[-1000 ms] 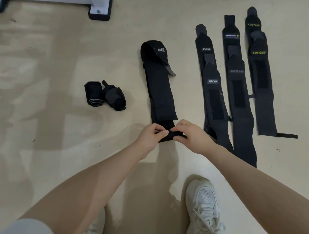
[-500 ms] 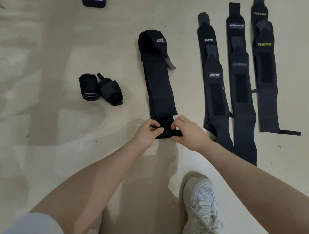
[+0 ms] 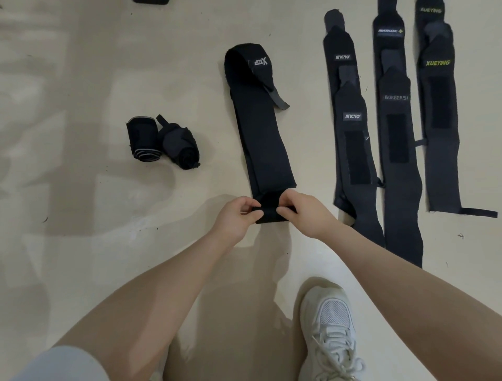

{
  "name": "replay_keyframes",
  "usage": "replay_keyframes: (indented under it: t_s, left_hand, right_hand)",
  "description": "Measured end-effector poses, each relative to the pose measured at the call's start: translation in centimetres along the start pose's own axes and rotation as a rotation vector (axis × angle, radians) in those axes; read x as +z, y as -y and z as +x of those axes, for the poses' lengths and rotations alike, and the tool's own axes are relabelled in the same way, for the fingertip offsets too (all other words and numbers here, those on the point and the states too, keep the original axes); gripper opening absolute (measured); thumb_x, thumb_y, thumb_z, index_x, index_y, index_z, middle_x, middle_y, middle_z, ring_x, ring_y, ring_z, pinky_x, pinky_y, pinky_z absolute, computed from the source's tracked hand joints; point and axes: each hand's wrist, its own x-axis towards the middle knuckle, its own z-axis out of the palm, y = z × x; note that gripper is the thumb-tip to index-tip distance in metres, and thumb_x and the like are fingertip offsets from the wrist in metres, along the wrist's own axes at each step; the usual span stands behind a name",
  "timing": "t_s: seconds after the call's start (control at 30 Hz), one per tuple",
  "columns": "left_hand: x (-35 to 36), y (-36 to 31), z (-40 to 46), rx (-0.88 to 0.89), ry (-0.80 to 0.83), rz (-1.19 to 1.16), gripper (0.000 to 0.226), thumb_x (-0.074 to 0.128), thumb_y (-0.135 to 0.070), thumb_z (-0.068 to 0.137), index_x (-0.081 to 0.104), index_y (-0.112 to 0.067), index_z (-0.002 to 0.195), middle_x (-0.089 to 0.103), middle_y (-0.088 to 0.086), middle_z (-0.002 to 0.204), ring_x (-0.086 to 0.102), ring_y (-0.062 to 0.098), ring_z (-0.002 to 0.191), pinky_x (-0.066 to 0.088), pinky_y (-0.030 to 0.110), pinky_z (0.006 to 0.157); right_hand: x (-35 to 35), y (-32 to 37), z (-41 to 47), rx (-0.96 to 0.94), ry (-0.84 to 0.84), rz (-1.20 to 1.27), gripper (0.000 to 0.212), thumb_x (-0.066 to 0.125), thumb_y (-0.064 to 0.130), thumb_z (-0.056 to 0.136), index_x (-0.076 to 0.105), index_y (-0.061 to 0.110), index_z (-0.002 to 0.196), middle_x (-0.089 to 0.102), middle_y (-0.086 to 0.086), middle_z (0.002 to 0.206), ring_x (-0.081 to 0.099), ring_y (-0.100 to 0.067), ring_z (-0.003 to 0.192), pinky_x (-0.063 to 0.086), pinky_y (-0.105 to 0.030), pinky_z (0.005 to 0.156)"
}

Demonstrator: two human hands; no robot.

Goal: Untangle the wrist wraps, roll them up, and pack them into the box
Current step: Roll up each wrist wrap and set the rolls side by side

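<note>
A long black wrist wrap (image 3: 260, 130) lies flat on the beige floor, running away from me, its far end folded over with a grey tab. Its near end is turned into a small roll (image 3: 270, 208). My left hand (image 3: 237, 214) pinches the roll's left side and my right hand (image 3: 305, 210) pinches its right side. Two finished black rolls (image 3: 163, 142) lie together to the left. Flat wraps lie side by side on the right: a JINCYO wrap (image 3: 353, 136), a BOKEERSI wrap (image 3: 396, 152) and a XUEYING wrap (image 3: 440, 117). No box is in view.
My white sneaker (image 3: 328, 331) stands on the floor just below my hands. A dark object's edge (image 3: 150, 1) shows at the top left border. Bare beige floor (image 3: 68, 204) spreads to the left.
The roll at the wrap's near end has moved a little farther up the wrap. The view has shifted downward, so the far objects slid toward the top edge.
</note>
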Motion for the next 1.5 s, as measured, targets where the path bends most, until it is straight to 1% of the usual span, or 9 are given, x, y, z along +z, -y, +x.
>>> replay_keyframes:
  t_s: [0.2, 0.33, 0.47, 0.6, 0.67, 0.93, 1.07, 1.33, 1.5]
  left_hand:
    - [0.8, 1.0, 1.0, -0.036, 0.020, 0.160, 0.010, 0.059, -0.019, 0.092, 0.060, -0.015, 0.101, 0.063, 0.005, 0.094, 0.059, 0.015, 0.079, 0.042, 0.021, 0.068]
    - [1.4, 0.7, 2.1, 0.185, -0.001, 0.612, 0.026, 0.057, -0.018, 0.092, 0.058, -0.011, 0.117, 0.055, 0.005, 0.117, 0.054, 0.021, 0.105, 0.044, 0.030, 0.089]
    - [2.3, -1.5, 4.0, 0.501, 0.010, 1.010, 0.033, 0.051, -0.019, 0.094, 0.050, -0.014, 0.127, 0.043, 0.003, 0.133, 0.043, 0.023, 0.118, 0.040, 0.032, 0.094]
    - [3.9, -2.7, 5.9, 0.465, 0.065, 1.339, 0.038, 0.053, -0.026, 0.094, 0.042, -0.010, 0.127, 0.037, 0.007, 0.134, 0.038, 0.025, 0.120, 0.039, 0.031, 0.088]
    - [4.4, -3.2, 6.5, 0.457, 0.035, 1.437, 0.030, 0.049, -0.014, 0.094, 0.041, -0.007, 0.123, 0.037, 0.010, 0.131, 0.039, 0.026, 0.117, 0.037, 0.030, 0.079]
    - [3.1, -3.5, 6.2, 0.486, -0.002, 1.462, 0.021, 0.042, 0.000, 0.090, 0.050, -0.009, 0.108, 0.050, 0.009, 0.109, 0.051, 0.025, 0.096, 0.031, 0.031, 0.061]
    - [2.4, -2.4, 5.9, 0.476, 0.049, 1.511, 0.019, 0.045, -0.001, 0.090, 0.049, -0.009, 0.108, 0.050, 0.009, 0.110, 0.050, 0.024, 0.097, 0.032, 0.030, 0.065]
    - [2.7, -1.1, 5.7, 0.417, 0.153, 1.133, 0.034, 0.044, -0.015, 0.098, 0.054, -0.012, 0.130, 0.054, 0.010, 0.122, 0.052, 0.026, 0.108, 0.046, 0.036, 0.087]
    - [2.9, -0.1, 4.5, 0.467, 0.169, 1.248, 0.043, 0.049, -0.041, 0.094, 0.053, -0.013, 0.128, 0.045, 0.004, 0.123, 0.045, 0.020, 0.112, 0.046, 0.033, 0.081]
  right_hand:
    - [0.5, -0.7, 0.1, 0.008, 0.035, -0.192, 0.032, 0.055, 0.027, 0.092, 0.054, 0.014, 0.121, 0.051, -0.004, 0.119, 0.055, -0.026, 0.099, 0.043, -0.034, 0.086]
    - [1.0, -1.6, 0.9, 0.026, 0.099, -0.348, 0.031, 0.049, 0.026, 0.096, 0.053, 0.015, 0.124, 0.050, -0.006, 0.121, 0.052, -0.026, 0.104, 0.036, -0.030, 0.083]
    - [1.3, -2.5, 1.8, 0.040, 0.120, -0.375, 0.031, 0.049, 0.026, 0.096, 0.052, 0.013, 0.123, 0.050, -0.008, 0.119, 0.050, -0.027, 0.106, 0.032, -0.030, 0.078]
    - [1.5, -2.8, 2.1, 0.053, 0.121, -0.329, 0.030, 0.049, 0.025, 0.095, 0.053, 0.011, 0.121, 0.051, -0.010, 0.117, 0.049, -0.028, 0.106, 0.034, -0.032, 0.077]
    - [1.7, -3.1, 2.2, 0.067, 0.131, -0.290, 0.029, 0.049, 0.024, 0.096, 0.052, 0.010, 0.121, 0.051, -0.010, 0.119, 0.049, -0.029, 0.107, 0.038, -0.034, 0.082]
    - [2.2, -3.4, 2.0, 0.054, 0.114, -0.280, 0.029, 0.045, 0.020, 0.097, 0.052, 0.009, 0.123, 0.050, -0.010, 0.122, 0.050, -0.028, 0.107, 0.044, -0.038, 0.086]
    - [2.4, -3.2, 1.6, 0.068, 0.102, -0.298, 0.027, 0.045, 0.019, 0.097, 0.053, 0.010, 0.121, 0.048, -0.008, 0.121, 0.050, -0.027, 0.105, 0.044, -0.036, 0.083]
    - [2.6, -3.0, 1.4, 0.215, 0.082, -0.128, 0.028, 0.053, 0.020, 0.092, 0.060, 0.014, 0.119, 0.048, -0.009, 0.118, 0.051, -0.030, 0.103, 0.044, -0.034, 0.087]
    - [2.8, -2.6, 1.3, 0.245, -0.080, -0.253, 0.030, 0.060, 0.028, 0.088, 0.054, 0.014, 0.114, 0.055, -0.006, 0.109, 0.052, -0.027, 0.100, 0.034, -0.032, 0.083]
